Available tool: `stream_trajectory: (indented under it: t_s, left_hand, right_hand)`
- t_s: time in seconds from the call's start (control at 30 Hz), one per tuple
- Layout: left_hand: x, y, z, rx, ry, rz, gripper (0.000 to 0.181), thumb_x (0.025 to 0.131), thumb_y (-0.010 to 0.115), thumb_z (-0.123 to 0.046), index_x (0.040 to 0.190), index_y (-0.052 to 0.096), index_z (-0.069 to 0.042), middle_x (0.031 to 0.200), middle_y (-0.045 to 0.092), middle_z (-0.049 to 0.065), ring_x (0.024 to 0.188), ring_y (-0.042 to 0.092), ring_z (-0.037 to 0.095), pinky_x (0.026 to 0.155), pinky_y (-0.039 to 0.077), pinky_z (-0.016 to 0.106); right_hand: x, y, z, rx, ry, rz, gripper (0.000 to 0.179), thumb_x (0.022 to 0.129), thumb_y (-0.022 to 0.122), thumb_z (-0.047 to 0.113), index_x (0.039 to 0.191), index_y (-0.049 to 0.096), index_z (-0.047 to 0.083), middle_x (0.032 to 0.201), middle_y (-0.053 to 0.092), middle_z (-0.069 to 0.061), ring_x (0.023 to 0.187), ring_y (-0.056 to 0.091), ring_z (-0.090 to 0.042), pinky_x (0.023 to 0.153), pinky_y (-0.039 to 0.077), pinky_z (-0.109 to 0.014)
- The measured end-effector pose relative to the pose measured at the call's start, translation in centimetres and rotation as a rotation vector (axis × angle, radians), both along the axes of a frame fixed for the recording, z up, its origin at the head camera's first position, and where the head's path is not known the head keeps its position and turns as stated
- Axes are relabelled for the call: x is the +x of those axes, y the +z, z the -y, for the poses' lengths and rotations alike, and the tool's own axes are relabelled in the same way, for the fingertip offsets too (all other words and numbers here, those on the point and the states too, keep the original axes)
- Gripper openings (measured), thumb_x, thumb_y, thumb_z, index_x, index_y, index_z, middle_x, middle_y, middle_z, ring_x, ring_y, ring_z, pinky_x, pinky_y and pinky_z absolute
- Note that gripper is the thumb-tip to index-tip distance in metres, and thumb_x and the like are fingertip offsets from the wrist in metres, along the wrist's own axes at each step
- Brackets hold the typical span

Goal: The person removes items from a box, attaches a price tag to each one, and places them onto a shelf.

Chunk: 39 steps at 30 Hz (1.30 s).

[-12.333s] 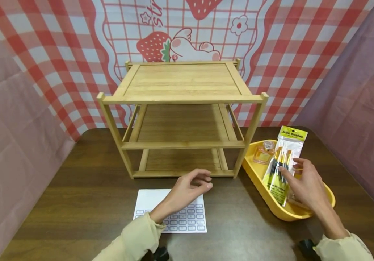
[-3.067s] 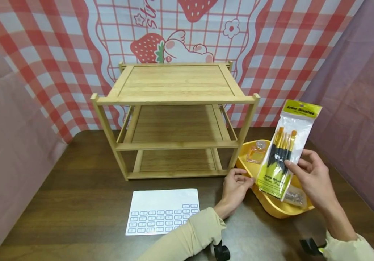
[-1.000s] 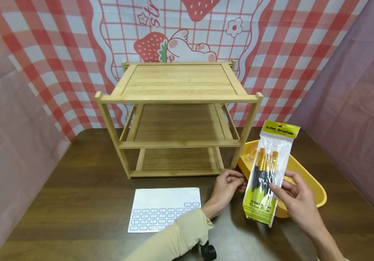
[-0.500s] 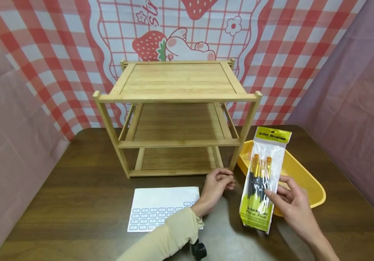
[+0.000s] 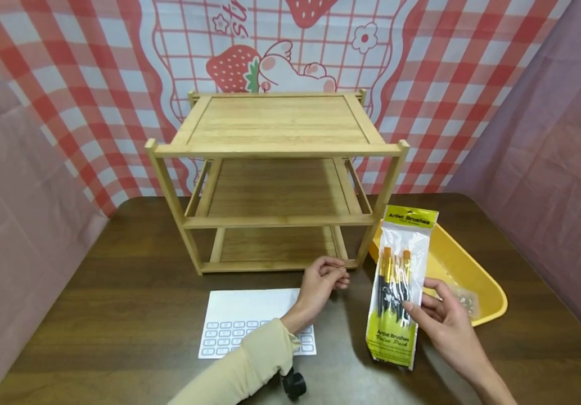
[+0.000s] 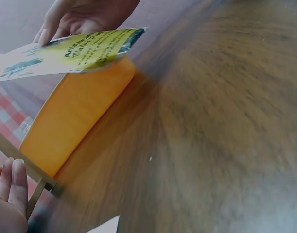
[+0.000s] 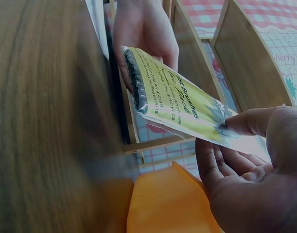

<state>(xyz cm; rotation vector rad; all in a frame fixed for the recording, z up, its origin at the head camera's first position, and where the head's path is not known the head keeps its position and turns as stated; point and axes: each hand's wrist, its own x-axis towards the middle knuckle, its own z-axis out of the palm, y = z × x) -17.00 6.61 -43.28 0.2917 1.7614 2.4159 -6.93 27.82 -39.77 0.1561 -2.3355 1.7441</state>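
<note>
My right hand pinches a clear and yellow-green pack of artist brushes by its right edge, thumb on the front and fingers behind. The pack hangs tilted above the table, in front of the yellow tray. In the right wrist view the pack slants between thumb and fingers. My left hand holds nothing; its fingers are loosely bent near the lower front rail of the wooden shelf rack. Under the left forearm lies a white sheet of printed labels, partly covered.
A small clear packet lies in the tray's near end; the pack hides the tray's left part. The three-tier rack stands at the back of the dark wooden table. A red checked cloth hangs behind it.
The right hand took the brush pack up out of the yellow tray and carried it left and toward me. Lately the left hand has drawn back leftward from the tray's edge.
</note>
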Motion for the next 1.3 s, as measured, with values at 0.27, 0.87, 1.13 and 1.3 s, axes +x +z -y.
stream_trajectory:
  t_s: [0.27, 0.87, 1.13, 1.3]
  left_hand:
    - [-0.2, 0.1, 1.3, -0.02, -0.002, 0.008, 0.02, 0.098, 0.058, 0.006, 0.115, 0.059, 0.016, 0.099, 0.067, 0.036, 0.074, 0.065, 0.012, 0.073, 0.06, 0.025]
    - [-0.8, 0.0, 3.9, -0.079, -0.013, -0.005, 0.021, 0.099, 0.058, 0.004, 0.117, 0.059, 0.014, 0.097, 0.069, 0.025, 0.081, 0.067, 0.018, 0.076, 0.062, 0.03]
    - [-0.9, 0.3, 5.0, -0.12, -0.024, -0.03, 0.021, 0.099, 0.06, 0.002, 0.116, 0.06, 0.013, 0.098, 0.069, 0.023, 0.087, 0.069, 0.027, 0.079, 0.062, 0.036]
    - [-1.0, 0.2, 5.7, -0.136, -0.018, -0.057, 0.022, 0.099, 0.059, 0.002, 0.117, 0.059, 0.014, 0.101, 0.069, 0.025, 0.087, 0.069, 0.026, 0.081, 0.062, 0.038]
  right_hand:
    - [0.3, -0.4, 0.7, -0.016, 0.041, -0.012, 0.036, 0.094, 0.064, -0.014, 0.127, 0.05, -0.008, 0.106, 0.076, 0.007, 0.091, 0.073, -0.011, 0.074, 0.06, -0.025]
    - [0.5, -1.1, 1.7, -0.023, 0.13, 0.052, 0.035, 0.094, 0.064, -0.013, 0.125, 0.048, -0.01, 0.104, 0.076, -0.011, 0.087, 0.073, -0.018, 0.073, 0.061, -0.028]
    - [0.4, -1.1, 2.5, -0.01, 0.122, 0.148, 0.038, 0.096, 0.065, -0.008, 0.13, 0.048, -0.01, 0.112, 0.069, -0.03, 0.09, 0.072, -0.018, 0.077, 0.061, -0.03]
    - [0.5, -1.2, 2.8, -0.018, 0.134, 0.18, 0.038, 0.096, 0.065, -0.008, 0.13, 0.047, -0.011, 0.113, 0.068, -0.032, 0.09, 0.072, -0.019, 0.077, 0.061, -0.031]
